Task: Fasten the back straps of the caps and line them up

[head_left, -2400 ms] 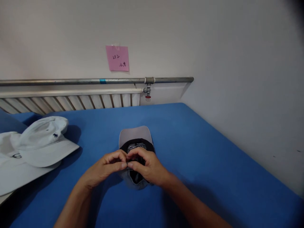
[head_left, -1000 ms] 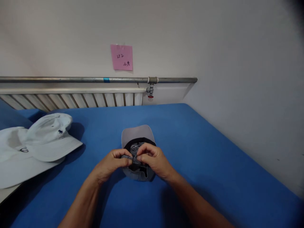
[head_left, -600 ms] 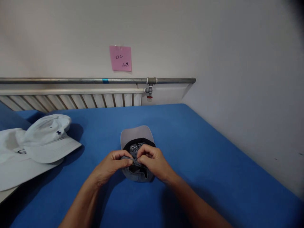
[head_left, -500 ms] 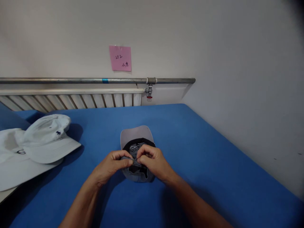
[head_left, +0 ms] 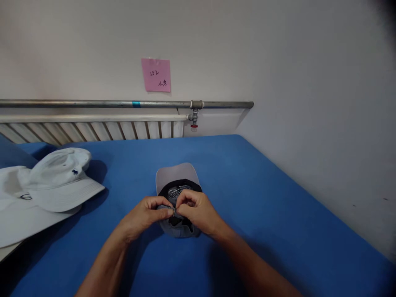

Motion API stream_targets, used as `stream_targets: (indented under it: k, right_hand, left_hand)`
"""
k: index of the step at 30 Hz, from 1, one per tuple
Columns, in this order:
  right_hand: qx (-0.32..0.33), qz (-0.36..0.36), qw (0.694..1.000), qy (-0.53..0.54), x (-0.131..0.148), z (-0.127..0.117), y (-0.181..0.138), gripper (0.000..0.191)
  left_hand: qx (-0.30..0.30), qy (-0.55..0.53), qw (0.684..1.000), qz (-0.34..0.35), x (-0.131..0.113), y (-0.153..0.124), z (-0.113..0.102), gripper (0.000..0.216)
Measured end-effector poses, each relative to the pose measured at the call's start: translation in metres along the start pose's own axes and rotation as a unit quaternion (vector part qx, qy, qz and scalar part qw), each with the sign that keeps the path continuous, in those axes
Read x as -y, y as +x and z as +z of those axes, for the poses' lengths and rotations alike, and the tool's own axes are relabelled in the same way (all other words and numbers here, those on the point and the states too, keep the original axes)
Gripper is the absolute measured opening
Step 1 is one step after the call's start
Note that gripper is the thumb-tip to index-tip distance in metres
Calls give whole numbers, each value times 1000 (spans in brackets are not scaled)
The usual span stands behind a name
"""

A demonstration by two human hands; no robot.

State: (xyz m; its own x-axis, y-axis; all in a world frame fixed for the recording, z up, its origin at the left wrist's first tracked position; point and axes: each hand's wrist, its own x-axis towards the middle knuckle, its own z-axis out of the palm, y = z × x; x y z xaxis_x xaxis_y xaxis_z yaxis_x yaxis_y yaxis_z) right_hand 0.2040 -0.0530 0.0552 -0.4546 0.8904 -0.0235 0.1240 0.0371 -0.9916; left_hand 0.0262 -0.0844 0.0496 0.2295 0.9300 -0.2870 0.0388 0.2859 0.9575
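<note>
1. From my distant seat I look down through the head camera at a grey fabric baseball cap point(head_left: 169, 186), lying near the middle of a smooth bright-blue cloth surface point(head_left: 241, 189), its hollow side up and its curved brim pointing away from me
2. My left hand point(head_left: 145, 214) comes in over the near part of the cap, thumb and forefinger pinched together on a narrow grey fabric strap
3. My right hand point(head_left: 199, 211) is pinched at the same strap from the other side, its fingertips just beside those of the left (whether the two sets touch, I cannot tell)
4. Between the fingertips I see a thin, pale, metal-looking buckle point(head_left: 174, 211), upright in my view
5. Inside the cap I make out a black sweatband and a pale curling pattern
6. Well apart, to my left, a white cloth cap with a small dark-blue emblem point(head_left: 64, 179) overlaps a second white cloth cap with a dark curved mark point(head_left: 18, 222)
7. On the wall beyond, I see a square pink paper note point(head_left: 156, 75) above a long grey metal pipe point(head_left: 93, 104)
</note>
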Motion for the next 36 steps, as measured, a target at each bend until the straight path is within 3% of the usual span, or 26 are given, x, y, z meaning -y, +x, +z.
stream_targets:
  k: [7, 14, 19, 23, 30, 36]
  right_hand:
    - [-21, -1, 998, 53, -1, 3, 1, 8]
    - [42, -7, 996, 78, -8, 0, 3, 6]
    - [47, -102, 993, -47, -5, -1, 0, 11]
    - [51, -196, 966, -161, -5, 1, -3, 22]
    - [-19, -224, 963, -149, -12, 3, -1, 23]
    - [-17, -267, 954, -138, -12, 1, -1, 23]
  left_hand:
    - [-10, -9, 1000, -9, 0, 0, -1, 17]
    - [-34, 8, 999, -12, -3, -2, 1, 11]
    - [-85, 11, 996, -5, -3, 0, 3, 7]
    - [-77, -7, 997, -7, -1, 3, 1, 8]
    - [-50, -42, 997, 45, 1, -1, -6, 13]
    - [-19, 34, 997, 68, -6, -6, -5, 5]
